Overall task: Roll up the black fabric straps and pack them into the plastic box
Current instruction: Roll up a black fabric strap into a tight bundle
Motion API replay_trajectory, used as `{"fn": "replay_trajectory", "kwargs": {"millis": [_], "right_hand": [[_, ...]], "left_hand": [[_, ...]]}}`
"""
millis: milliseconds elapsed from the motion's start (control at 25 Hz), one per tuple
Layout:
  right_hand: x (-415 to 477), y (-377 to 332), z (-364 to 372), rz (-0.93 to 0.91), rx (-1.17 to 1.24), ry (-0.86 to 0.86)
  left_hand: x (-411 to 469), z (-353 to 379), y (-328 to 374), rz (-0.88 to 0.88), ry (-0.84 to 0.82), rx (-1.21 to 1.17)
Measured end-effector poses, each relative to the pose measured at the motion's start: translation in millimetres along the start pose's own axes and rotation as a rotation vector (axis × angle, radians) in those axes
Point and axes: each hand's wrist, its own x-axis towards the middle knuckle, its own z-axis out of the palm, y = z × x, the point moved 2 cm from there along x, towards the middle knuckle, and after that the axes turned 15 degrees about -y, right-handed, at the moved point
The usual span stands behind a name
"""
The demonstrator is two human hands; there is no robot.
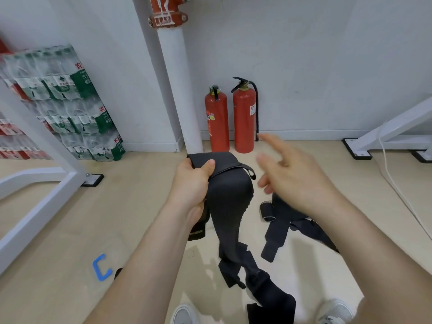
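My left hand (194, 183) grips the top end of a wide black fabric strap (230, 202). The strap hangs down from it toward the floor, and its lower end lies crumpled there. My right hand (294, 174) hovers to the right of the strap with fingers spread, holding nothing, and it looks blurred. On the floor under that hand lie more black straps (280, 230) spread flat, and a small rolled-up strap (267, 211) beside them. No plastic box is in view.
Two red fire extinguishers (231, 120) stand against the wall beside a white pipe (177, 90). Packs of bottled water (70, 106) are stacked at left. White frame legs (46, 183) stand left and right. A blue clip (101, 267) lies on the floor. My shoes (184, 314) show at the bottom.
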Motion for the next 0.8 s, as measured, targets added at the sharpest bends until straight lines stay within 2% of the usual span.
{"fn": "replay_trajectory", "kwargs": {"millis": [80, 120, 160, 200, 320, 440, 640, 720, 800], "right_hand": [[-8.5, -8.3, 16.7, 0.008, -0.129, -0.356], [-7.8, -9.4, 26.1, -0.018, -0.092, -0.456], [-4.3, -9.7, 32.0, -0.051, 0.031, -0.465], [1.2, -7.2, 34.5, -0.065, 0.196, -0.402], [12.8, 0.5, 36.2, 0.033, 0.597, -0.233], [15.6, 1.5, 39.1, 0.039, 0.887, -0.257], [17.1, -0.2, 41.1, 0.049, 1.07, -0.343], [19.0, -0.2, 43.7, 0.042, 1.048, -0.307], [23.4, 1.5, 42.0, 0.015, 1.119, -0.198]], "left_hand": [[-0.7, -0.3, 0.8, 0.01, -0.028, -0.034], [-2.0, 1.2, 1.5, 0.003, -0.067, -0.047], [-3.7, 3.0, 2.0, -0.005, -0.112, -0.062], [-4.7, 4.5, 2.6, -0.008, -0.148, -0.08], [-3.1, 2.9, 4.7, 0.018, -0.179, -0.081], [1.2, -1.1, 5.3, 0.007, -0.252, -0.013], [1.8, -7.1, 6.7, 0.003, -0.262, 0.092], [0.8, -8.4, 7.5, 0.038, -0.222, 0.098], [-0.8, -7.3, 7.4, 0.055, -0.211, 0.103]]}}
